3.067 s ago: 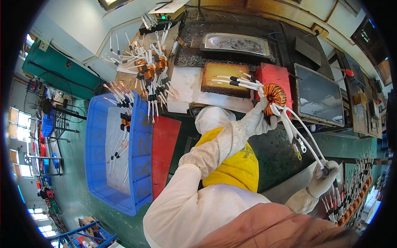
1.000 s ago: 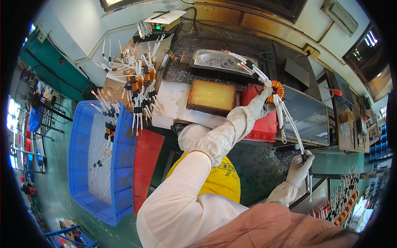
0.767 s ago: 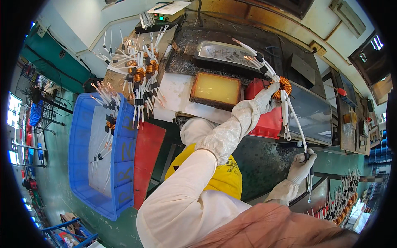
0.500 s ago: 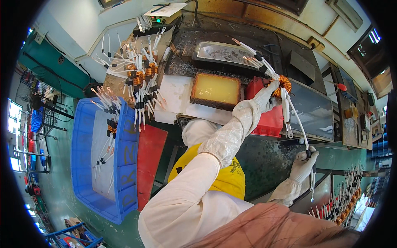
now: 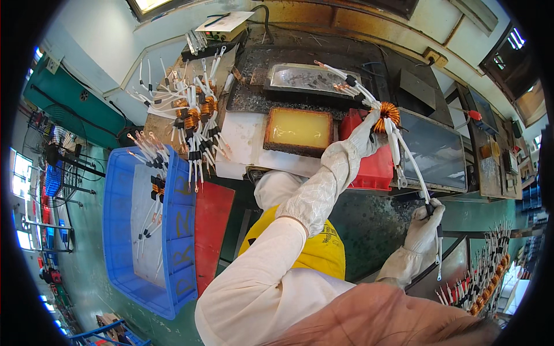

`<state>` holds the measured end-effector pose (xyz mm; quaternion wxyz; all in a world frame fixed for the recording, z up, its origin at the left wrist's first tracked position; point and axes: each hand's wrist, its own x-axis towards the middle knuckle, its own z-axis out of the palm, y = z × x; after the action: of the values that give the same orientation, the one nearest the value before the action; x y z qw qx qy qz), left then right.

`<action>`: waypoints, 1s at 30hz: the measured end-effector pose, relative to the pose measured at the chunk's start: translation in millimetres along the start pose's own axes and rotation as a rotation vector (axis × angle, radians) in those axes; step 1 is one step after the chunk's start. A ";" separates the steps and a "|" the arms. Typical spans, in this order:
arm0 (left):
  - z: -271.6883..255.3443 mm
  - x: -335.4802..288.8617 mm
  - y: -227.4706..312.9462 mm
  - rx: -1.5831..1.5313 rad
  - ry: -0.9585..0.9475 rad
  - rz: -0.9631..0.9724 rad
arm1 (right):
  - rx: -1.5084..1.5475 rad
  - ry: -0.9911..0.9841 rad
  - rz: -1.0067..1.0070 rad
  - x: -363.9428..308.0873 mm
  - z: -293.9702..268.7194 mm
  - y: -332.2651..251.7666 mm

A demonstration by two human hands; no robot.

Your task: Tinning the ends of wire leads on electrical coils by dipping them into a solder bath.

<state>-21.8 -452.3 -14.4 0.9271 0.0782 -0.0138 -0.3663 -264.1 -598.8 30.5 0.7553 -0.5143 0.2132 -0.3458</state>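
My gloved left hand point(image 5: 365, 137) is closed around a copper-wound toroidal coil point(image 5: 387, 117), held up over the red bin. White sleeved leads with ring terminals stick out from the coil, some up and left, others hanging down. One long white lead point(image 5: 414, 167) runs down to the right. My gloved right hand point(image 5: 425, 222) grips that lead at a black sleeve near its lower end, and a ring terminal dangles below the fingers. Left of the coil stands a rusty-rimmed pot of yellowish liquid point(image 5: 297, 128). Behind it sits a rectangular metal tray point(image 5: 311, 79) with a silvery, dark-flecked surface.
Several finished-looking coils point(image 5: 193, 115) with leads lie piled on the bench at left. A blue crate point(image 5: 179, 230) holds more beside a red board point(image 5: 213, 225). The red bin point(image 5: 375, 167) and a grey-topped box point(image 5: 433, 150) flank the pot. More coils point(image 5: 482, 282) stand at lower right.
The whole view has shifted slightly. Both hands keep the same hold on the coil and its lead, with little visible movement.
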 end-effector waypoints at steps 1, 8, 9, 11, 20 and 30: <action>-1.2 0.7 -0.1 0.003 -0.001 0.000 | -0.010 -0.005 -0.007 -1.0 1.8 -0.8; -8.4 4.3 -1.7 -0.020 -0.059 0.019 | -0.040 -0.016 -0.041 -1.8 2.9 -1.6; -8.3 4.0 -1.1 -0.015 -0.058 0.014 | -0.039 -0.016 -0.043 -2.4 4.4 -2.0; -6.6 3.6 -0.4 -0.032 -0.052 0.008 | -0.047 0.001 -0.043 -3.3 6.9 -2.8; -0.4 -1.4 0.4 -0.036 -0.029 0.031 | -0.076 0.009 -0.041 -9.6 15.5 -5.4; -0.1 0.7 1.8 -0.114 0.000 0.051 | -0.131 -0.049 -0.075 -16.5 27.7 -12.4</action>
<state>-20.1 -451.5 -14.2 0.9391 0.0248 0.0052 -0.3427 -260.1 -572.0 51.9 0.7115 -0.5785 0.1976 -0.3465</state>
